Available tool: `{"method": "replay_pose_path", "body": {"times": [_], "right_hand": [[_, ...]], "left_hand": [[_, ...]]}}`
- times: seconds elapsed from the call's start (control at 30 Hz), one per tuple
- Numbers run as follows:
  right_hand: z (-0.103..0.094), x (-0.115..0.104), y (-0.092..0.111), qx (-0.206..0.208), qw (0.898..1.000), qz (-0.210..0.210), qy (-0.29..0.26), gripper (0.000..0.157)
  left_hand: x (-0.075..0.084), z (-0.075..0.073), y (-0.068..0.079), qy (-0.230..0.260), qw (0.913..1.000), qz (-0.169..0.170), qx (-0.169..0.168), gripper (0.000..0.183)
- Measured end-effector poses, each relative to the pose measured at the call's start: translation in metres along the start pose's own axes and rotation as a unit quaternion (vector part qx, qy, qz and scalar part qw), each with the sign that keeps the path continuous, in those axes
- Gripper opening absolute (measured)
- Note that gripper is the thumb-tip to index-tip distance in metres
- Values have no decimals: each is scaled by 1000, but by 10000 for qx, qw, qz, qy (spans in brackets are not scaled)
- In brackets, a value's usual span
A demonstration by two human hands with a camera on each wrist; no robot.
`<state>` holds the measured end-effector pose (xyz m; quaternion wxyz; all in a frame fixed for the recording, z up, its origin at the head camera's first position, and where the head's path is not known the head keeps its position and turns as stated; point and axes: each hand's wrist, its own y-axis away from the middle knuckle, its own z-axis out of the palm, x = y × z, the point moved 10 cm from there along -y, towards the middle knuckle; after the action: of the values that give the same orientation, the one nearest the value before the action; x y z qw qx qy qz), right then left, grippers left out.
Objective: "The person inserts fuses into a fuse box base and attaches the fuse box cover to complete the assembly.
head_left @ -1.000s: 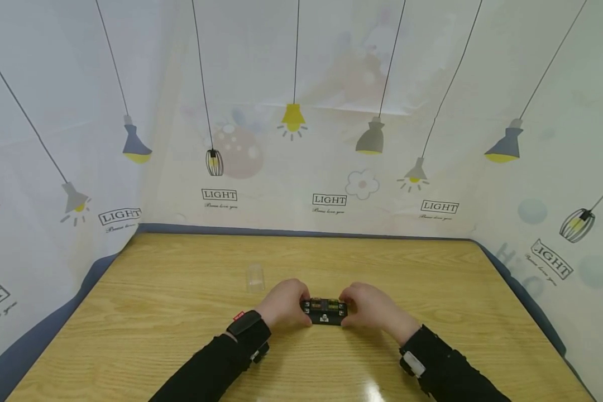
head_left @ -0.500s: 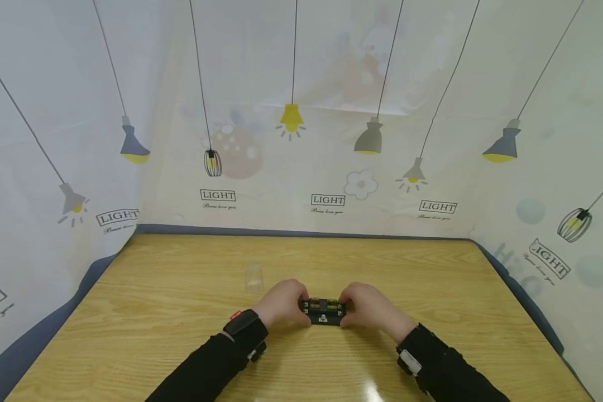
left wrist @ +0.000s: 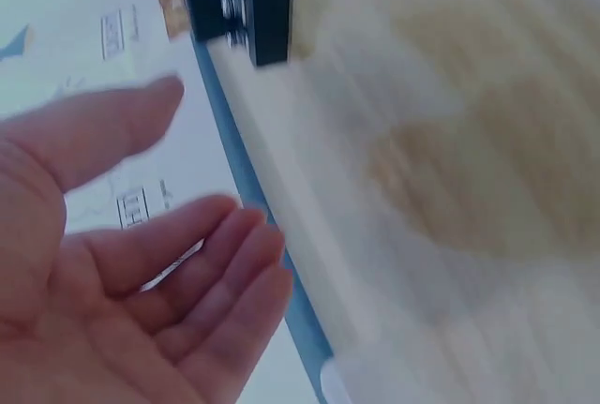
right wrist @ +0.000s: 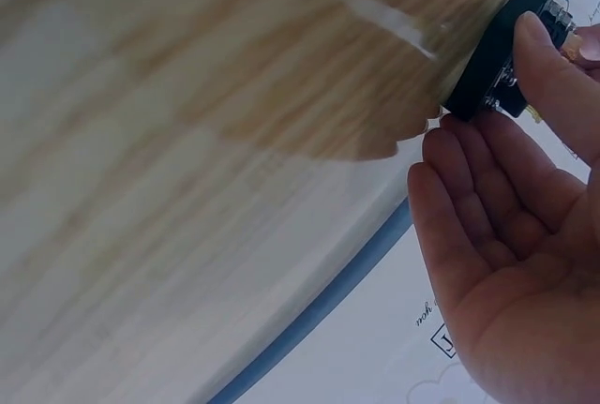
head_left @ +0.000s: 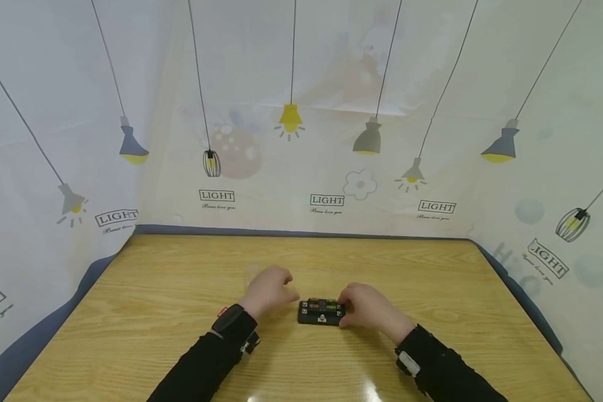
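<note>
A small black oblong block (head_left: 321, 312) sits on the wooden table, with silvery fittings at its ends and yellow-green parts on top. My right hand (head_left: 371, 306) pinches its right end between thumb and fingers; the right wrist view shows the thumb over the black block (right wrist: 506, 43) and fingertips at its lower edge. My left hand (head_left: 268, 289) is off the block's left end, thumb and fingers apart with nothing between them. In the left wrist view the palm of my left hand (left wrist: 141, 263) is turned up. Partly hidden behind that hand stands a clear plastic piece (head_left: 251, 272).
The wooden table (head_left: 191, 335) is bounded at the back and sides by a pale sheet (head_left: 276, 206) printed with lamps. A dark blue strip (head_left: 301, 233) runs along its far edge.
My left hand has let go of the block's left end and moved left and slightly away, towards the clear piece. My right hand keeps its hold; the block stays in place.
</note>
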<state>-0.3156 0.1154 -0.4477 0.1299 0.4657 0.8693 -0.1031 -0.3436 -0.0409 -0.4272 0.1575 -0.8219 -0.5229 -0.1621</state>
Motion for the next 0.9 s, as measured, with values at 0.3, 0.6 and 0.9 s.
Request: {"method": "replay_pose_path", "body": {"times": [0.3, 0.6, 0.9], "right_hand": [[0, 0, 0, 2, 10000, 2, 9, 39], [-1, -2, 1, -28, 10000, 3, -30, 38], [0, -3, 2, 5, 10000, -81, 25, 36]], "left_hand": [[-36, -33, 1, -654, 9882, -1117, 814, 43], [-70, -44, 1, -1132, 9698, -1924, 986, 31], [-84, -39, 5, -870, 9635, -2429, 711, 36]]}}
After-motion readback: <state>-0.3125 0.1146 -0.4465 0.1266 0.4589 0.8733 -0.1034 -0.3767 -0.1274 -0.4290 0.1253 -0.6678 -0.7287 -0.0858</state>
